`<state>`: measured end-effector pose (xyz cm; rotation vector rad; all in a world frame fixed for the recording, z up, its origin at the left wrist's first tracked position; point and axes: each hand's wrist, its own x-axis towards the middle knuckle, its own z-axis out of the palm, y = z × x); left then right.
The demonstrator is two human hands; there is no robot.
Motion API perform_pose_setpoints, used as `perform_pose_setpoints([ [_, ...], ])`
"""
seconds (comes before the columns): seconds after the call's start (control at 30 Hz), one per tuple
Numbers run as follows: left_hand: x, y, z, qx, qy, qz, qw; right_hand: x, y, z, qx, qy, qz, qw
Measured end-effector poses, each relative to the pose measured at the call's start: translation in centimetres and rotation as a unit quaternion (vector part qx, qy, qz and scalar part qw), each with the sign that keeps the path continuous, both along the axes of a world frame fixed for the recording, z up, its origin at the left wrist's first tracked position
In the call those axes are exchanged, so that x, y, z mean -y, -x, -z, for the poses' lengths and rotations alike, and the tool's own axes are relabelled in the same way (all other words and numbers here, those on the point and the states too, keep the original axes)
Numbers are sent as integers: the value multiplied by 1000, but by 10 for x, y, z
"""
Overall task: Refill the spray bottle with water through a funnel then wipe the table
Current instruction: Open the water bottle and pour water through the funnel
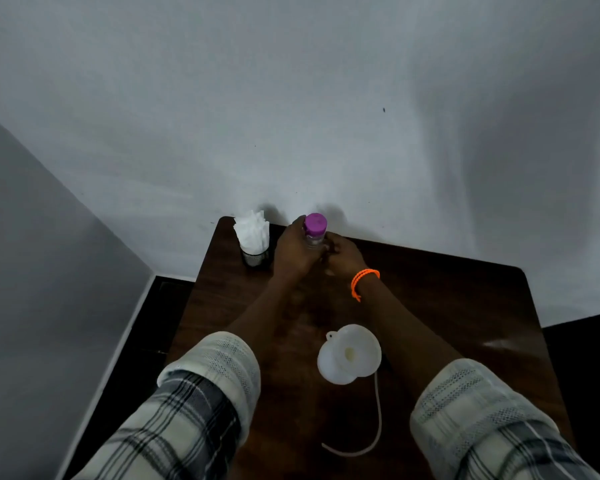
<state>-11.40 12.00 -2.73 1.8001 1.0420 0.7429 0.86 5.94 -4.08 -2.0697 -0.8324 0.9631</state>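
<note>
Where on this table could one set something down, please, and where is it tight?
Bare wood lies right of the right hand, out to the table edge, and between the left sleeve and the funnel. The far left corner is crowded: tissue holder, purple-capped bottle, left hand. A thin tube trails below the funnel.

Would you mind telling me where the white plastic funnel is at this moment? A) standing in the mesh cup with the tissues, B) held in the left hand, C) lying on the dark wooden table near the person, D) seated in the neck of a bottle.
C: the white plastic funnel lies on the dark wooden table, nearer the person than both hands, which are at the purple-capped clear bottle.
</note>
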Motion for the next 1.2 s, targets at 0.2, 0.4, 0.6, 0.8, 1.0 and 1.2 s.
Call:
perform_pose_setpoints([
  [0.2,-4,-9,6,1,19,-20,1000,3,5,-3,35,-12,-7,999],
  [0.4,1,-4,-3,8,-9,-16,1000,15,5,-20,63,-30,-48,996],
  [0.6,4,-2,-52,46,-27,10,999,32,-2,-53,62,-127,-33,989],
  [0.8,22,-5,-112,69,-28,33,997,54,-8,-104,77,-203,-9,976],
  [1.0,39,-4,-155,57,33,119,991,99,-12,-145,53,-241,-9,969],
  [1.2,56,3,-200,188,159,255,935,142,-11,-185,-11,-271,-26,962],
])
